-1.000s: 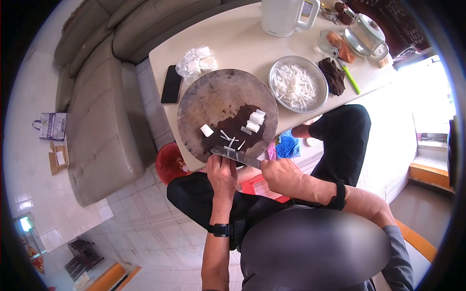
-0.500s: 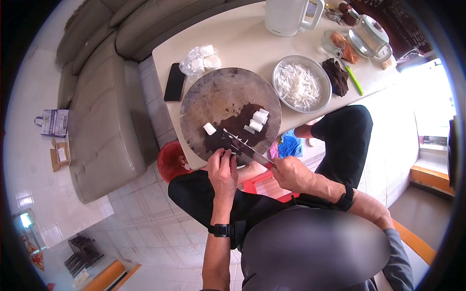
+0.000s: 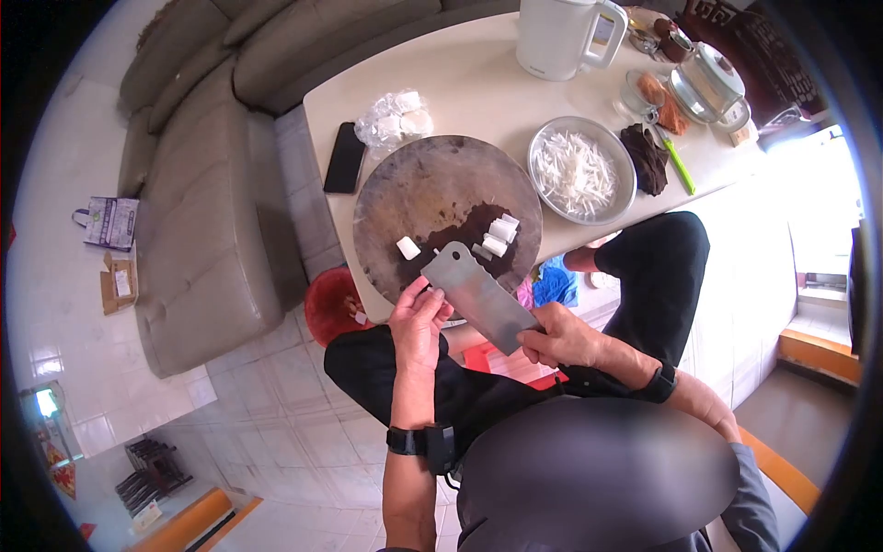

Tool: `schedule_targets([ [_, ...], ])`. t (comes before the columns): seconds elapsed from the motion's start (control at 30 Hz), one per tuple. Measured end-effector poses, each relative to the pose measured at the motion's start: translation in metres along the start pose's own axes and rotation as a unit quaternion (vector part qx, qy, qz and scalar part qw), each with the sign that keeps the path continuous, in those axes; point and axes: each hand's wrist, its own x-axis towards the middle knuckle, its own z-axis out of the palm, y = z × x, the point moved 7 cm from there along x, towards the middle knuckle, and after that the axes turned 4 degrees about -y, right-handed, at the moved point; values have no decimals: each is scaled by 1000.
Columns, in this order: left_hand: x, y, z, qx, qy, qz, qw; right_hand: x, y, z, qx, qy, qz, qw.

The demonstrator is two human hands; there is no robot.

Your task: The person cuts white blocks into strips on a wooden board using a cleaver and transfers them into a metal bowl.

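Right hand (image 3: 561,339) clenched round the cleaver (image 3: 478,294), left hand (image 3: 418,322) half-open with fingertips on the blade: one slip toward the edge could slice them.

A white kettle (image 3: 556,37) is seen at the far edge of a pale table (image 3: 478,92). A black phone (image 3: 345,158) is laid near the table's left edge, with a clear bag (image 3: 395,120) of white pieces just beside it. A steel plate (image 3: 541,189) is filled with white strips (image 3: 575,170); a dark cloth (image 3: 647,156) and a green tool (image 3: 679,166) are placed to its right. A lidded glass pot (image 3: 708,78) is set behind them. A grey sofa (image 3: 202,212) is pushed against the table. A carton (image 3: 120,283) is left on the tiled floor.
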Motion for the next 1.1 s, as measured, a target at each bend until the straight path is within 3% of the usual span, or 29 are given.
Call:
schedule_targets([
  [0.17, -7, 8, 1, 93, 79, 10, 992, -3, 14, -10, -29, 57, -20, 998],
  [0.5, -8, 8, 2, 123, 52, 49, 990, -23, 27, -27, -72, 106, -25, 991],
  [0.57, -7, 13, -4, 245, 80, 124, 958, -26, 26, -28, -80, 109, -29, 990],
  [0.7, -8, 15, -9, 349, 95, 192, 912, -29, 31, -28, -97, 117, -70, 986],
  [0.77, -9, 16, -5, 483, 102, 205, 845, -36, 29, -29, -92, 115, -34, 989],
  [0.9, -10, 19, 19, 537, 62, 182, 821, -45, 38, -35, -137, 116, -24, 983],
  [1.0, -2, 20, 28, 563, 49, 225, 794, -45, 49, -37, -90, 105, -10, 990],
  [1.07, 6, 22, 34, 560, 51, 235, 793, -40, 54, -30, -32, 49, 44, 997],
  [1.1, 9, 24, 35, 567, 54, 247, 784, -37, 43, -29, -17, 65, 16, 998],
])
